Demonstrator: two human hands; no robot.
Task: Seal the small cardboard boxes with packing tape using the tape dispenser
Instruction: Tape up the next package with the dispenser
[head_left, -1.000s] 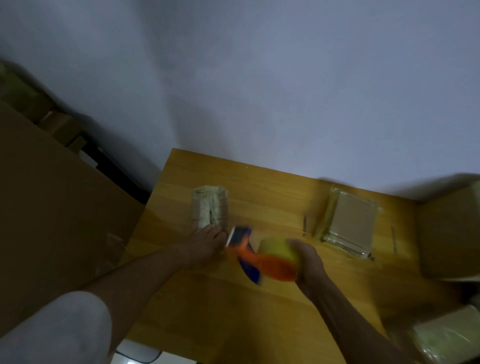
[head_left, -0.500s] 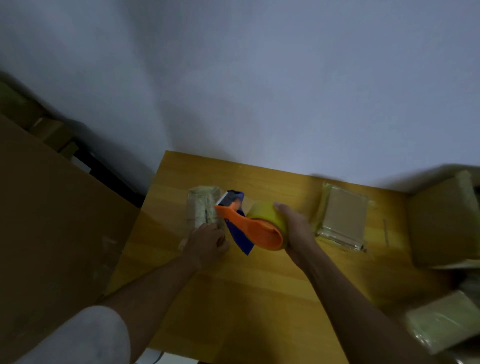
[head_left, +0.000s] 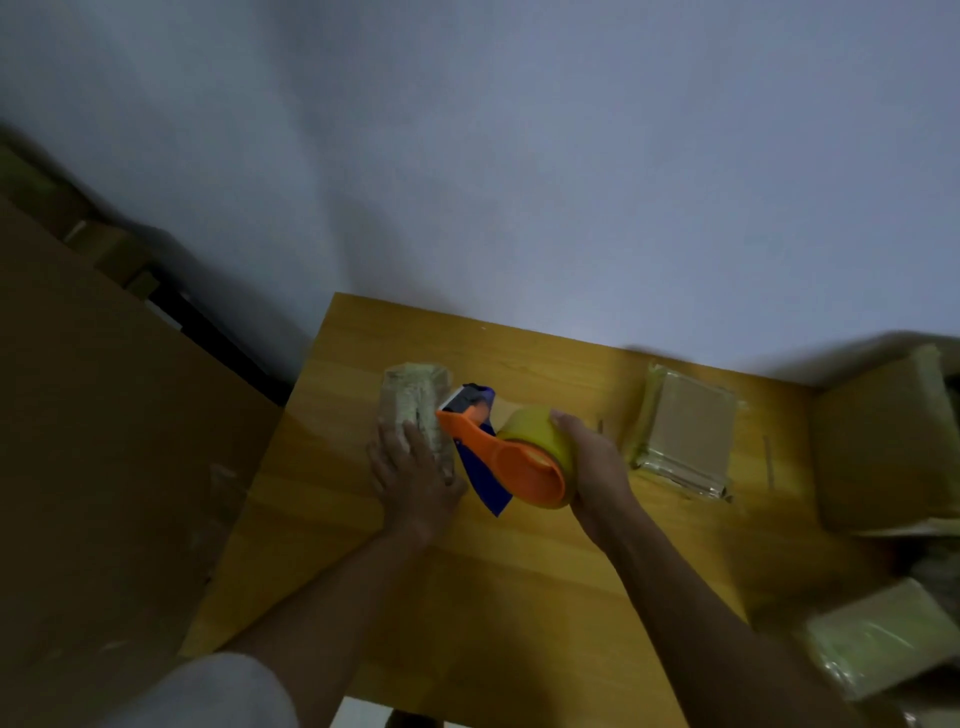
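A pale wall (head_left: 519, 156) rises behind a wooden table (head_left: 467, 597) in dim light, with brown cardboard sheets (head_left: 104, 467) leaning at the left. On the table's far left lies a small box (head_left: 413, 395), narrow and wrapped in glossy, crinkled tape. The left hand (head_left: 413, 478) lies flat on its near end, fingers straight and pressing down. The right hand (head_left: 592, 467) grips the tape dispenser (head_left: 498, 457), fingers curled round its yellow tape roll (head_left: 535, 431); the orange body and blue handle angle left, the blade end touching the box's right side. A second, flatter taped box (head_left: 685, 436) lies to the right, with larger cartons (head_left: 883, 441) beyond. Compared with a second ago, the dispenser has moved farther from the person, up alongside the box, and the left hand has slid onto the box.
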